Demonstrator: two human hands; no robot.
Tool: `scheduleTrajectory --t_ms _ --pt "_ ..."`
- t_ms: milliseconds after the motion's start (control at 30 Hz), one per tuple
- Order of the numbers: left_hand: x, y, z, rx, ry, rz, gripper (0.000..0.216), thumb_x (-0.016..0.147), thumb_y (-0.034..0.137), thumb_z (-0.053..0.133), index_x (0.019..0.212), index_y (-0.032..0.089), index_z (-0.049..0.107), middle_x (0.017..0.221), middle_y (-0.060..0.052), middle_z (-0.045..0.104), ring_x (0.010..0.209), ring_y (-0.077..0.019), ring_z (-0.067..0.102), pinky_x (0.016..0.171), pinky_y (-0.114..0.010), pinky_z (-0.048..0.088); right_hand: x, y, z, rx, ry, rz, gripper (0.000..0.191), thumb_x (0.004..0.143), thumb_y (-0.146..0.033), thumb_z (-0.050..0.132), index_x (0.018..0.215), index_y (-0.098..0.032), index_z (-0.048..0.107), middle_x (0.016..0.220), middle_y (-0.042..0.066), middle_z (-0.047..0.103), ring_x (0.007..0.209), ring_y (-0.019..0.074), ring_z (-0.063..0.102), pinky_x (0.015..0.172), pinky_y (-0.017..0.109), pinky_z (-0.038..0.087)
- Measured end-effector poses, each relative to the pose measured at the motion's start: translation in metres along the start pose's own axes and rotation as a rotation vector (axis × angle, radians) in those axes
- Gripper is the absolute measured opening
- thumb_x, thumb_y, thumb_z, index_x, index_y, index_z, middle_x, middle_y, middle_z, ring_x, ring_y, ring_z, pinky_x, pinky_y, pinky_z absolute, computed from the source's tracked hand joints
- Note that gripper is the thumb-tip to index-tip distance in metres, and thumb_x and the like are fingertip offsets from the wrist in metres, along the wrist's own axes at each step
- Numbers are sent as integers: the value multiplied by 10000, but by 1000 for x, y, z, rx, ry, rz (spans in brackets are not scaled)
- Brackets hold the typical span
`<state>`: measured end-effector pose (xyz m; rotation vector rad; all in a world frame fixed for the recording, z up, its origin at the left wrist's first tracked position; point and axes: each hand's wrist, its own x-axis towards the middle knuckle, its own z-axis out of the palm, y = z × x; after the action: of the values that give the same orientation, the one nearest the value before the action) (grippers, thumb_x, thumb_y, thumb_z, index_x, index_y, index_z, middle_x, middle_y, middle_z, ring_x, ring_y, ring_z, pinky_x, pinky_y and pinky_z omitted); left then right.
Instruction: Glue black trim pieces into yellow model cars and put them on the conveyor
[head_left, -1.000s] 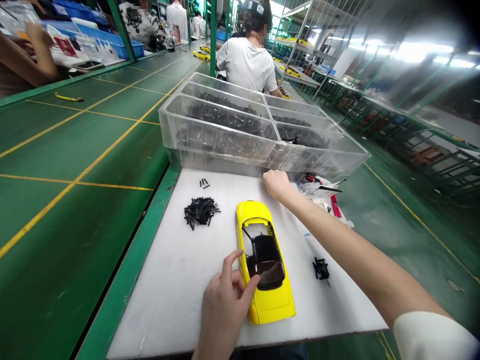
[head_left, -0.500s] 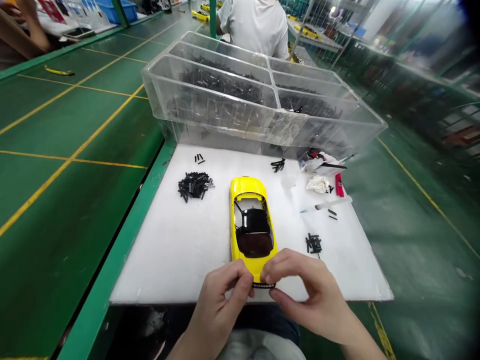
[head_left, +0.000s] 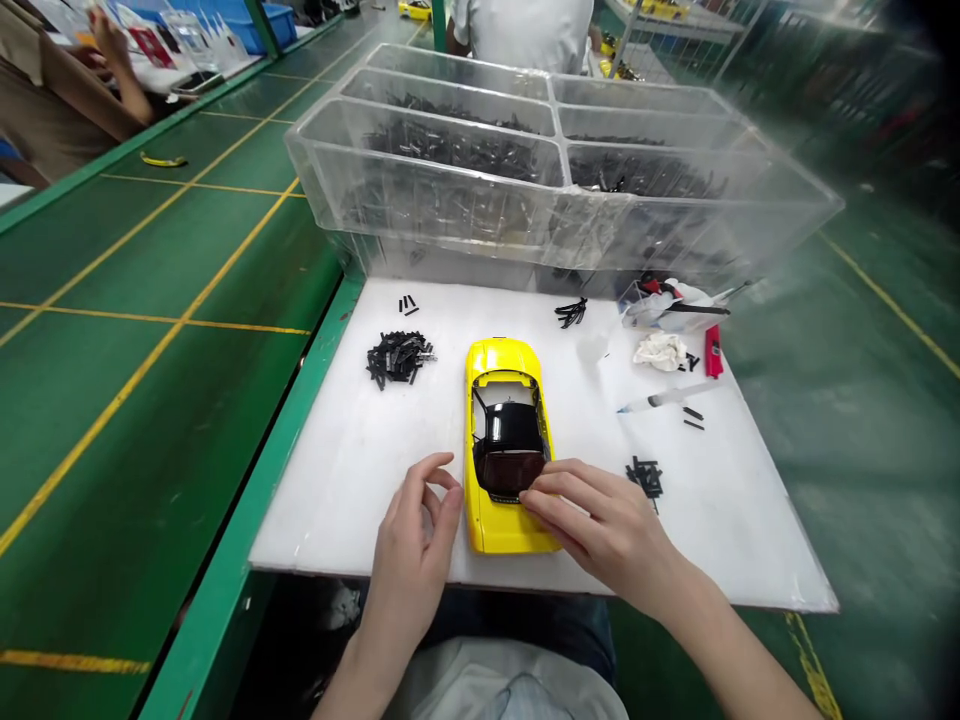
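Observation:
The yellow toy car body (head_left: 514,525) lies upright on the white board, with a black roof and a dark tinted window panel (head_left: 511,470). A thin black slotted strip (head_left: 504,498) sits across the lower edge of that panel. My right hand (head_left: 600,515) reaches over the car's right side, its fingertips closed on the strip's right end; part of the strip is hidden under them. Just left of the car, my left hand (head_left: 420,525) hovers with thumb and fingers curled but apart, holding nothing.
Piles of small black strips (head_left: 400,358) (head_left: 645,478) lie on the white board (head_left: 337,480). At right are a syringe (head_left: 667,397), crumpled tissue (head_left: 660,352) and a red tool (head_left: 713,352). A clear divided bin (head_left: 465,215) stands behind. Other people sit beyond.
The black strip has moved from the car's near end to the lower edge of the window panel. My left hand has let go and drawn left; my right hand has moved up over the car.

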<state>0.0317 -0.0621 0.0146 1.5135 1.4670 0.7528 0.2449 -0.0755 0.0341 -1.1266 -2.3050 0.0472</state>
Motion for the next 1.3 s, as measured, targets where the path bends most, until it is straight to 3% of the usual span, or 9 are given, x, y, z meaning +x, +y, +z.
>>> scheduleTrajectory --t_ms 100,267,733,967,1033,1167,1233,1300 --pt "3 -5 9 1 -77 -13 376 966 462 433 1265 239 477 854 -3 593 764 -170 548 728 -300 447 0 3 5 -62 -8 -36 158 891 -42 550 991 -109 653 880 105 715 864 210 663 707 318 584" --pt "8 -6 22 18 -43 24 376 929 413 496 1259 237 452 705 62 445 594 -130 443 645 -273 396 -4 4 5 -106 -24 -91 156 887 -43 560 988 -80 673 874 111 702 866 224 650 674 318 576" --pt "9 -8 21 36 -51 14 372 920 402 509 1247 238 438 701 72 412 571 -124 416 640 -273 382 -19 0 -7 58 -45 117 208 918 -94 561 1087 -101 681 981 127 729 976 213 659 742 288 618" --pt "11 -6 21 70 -41 55 358 912 373 525 1226 222 443 671 85 388 552 -123 418 672 -289 382 -14 -7 -11 -53 -125 142 224 912 -80 524 1028 -133 707 939 121 725 989 253 689 697 331 619" --pt "12 -6 21 68 -40 50 360 914 380 523 1228 223 446 667 85 386 557 -126 417 676 -290 380 -13 0 -14 90 -107 270 219 926 -119 523 1019 -169 715 950 103 718 950 221 699 705 307 612" --pt "12 -8 19 71 -68 38 369 927 408 510 1248 240 443 687 76 403 587 -133 428 685 -288 388 0 23 -11 282 24 738 196 947 -283 535 952 -191 709 919 58 671 679 138 684 600 256 584" --pt "13 -10 19 80 -64 44 370 928 417 511 1247 242 446 694 73 414 593 -134 429 690 -289 391 13 30 -5 260 -42 840 220 936 -338 548 1008 -172 673 928 51 637 584 121 644 568 276 564" --pt "13 -12 19 82 -56 48 374 930 429 507 1247 240 448 697 71 425 591 -132 430 684 -288 394 24 34 0 175 -165 831 228 921 -322 562 1069 -161 624 967 58 618 585 134 630 598 312 551"
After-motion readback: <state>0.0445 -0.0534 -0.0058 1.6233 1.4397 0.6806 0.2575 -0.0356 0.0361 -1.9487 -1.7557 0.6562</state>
